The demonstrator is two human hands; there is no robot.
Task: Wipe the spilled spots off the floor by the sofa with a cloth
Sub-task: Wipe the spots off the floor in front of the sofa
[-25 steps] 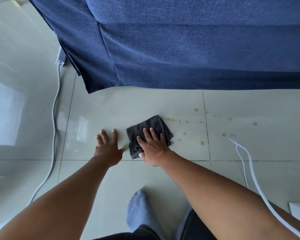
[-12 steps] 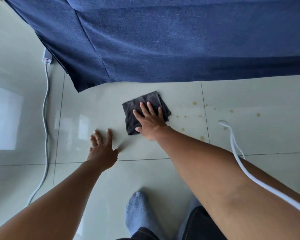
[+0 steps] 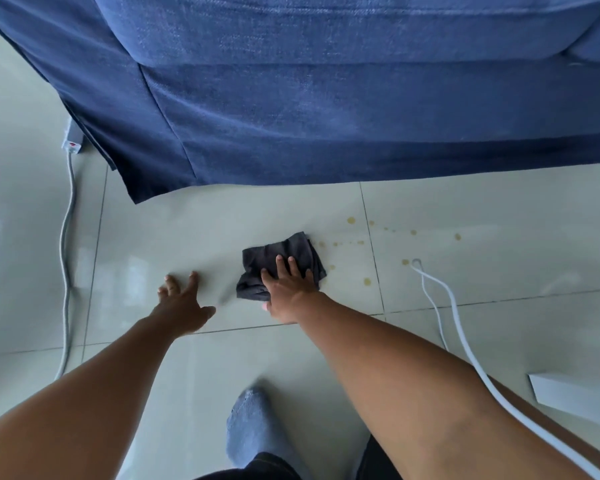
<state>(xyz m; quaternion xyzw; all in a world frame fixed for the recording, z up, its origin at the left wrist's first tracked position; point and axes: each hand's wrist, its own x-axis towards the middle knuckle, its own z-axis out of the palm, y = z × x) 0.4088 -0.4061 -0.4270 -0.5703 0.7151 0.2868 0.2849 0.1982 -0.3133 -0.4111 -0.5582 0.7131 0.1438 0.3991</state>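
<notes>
A dark grey cloth (image 3: 284, 252) lies crumpled on the pale tiled floor in front of the blue sofa (image 3: 326, 98). My right hand (image 3: 288, 289) presses flat on the cloth's near half, fingers spread. My left hand (image 3: 182, 303) rests flat on the bare tile a little to the left of the cloth, fingers apart, holding nothing. Several small yellowish spilled spots (image 3: 351, 220) dot the floor just right of the cloth, running further right across the tile joint.
A white cable (image 3: 454, 306) loops on the floor right of the spots. A grey cord (image 3: 66, 237) runs from a power strip (image 3: 72, 140) by the sofa's left corner. A white flat object (image 3: 575, 400) lies at lower right. My socked foot (image 3: 253, 427) is below.
My right hand has drawn the cloth back toward me and slightly right, bunching it. The left hand has stayed planted on the tile. The camera has tilted up, showing more sofa.
</notes>
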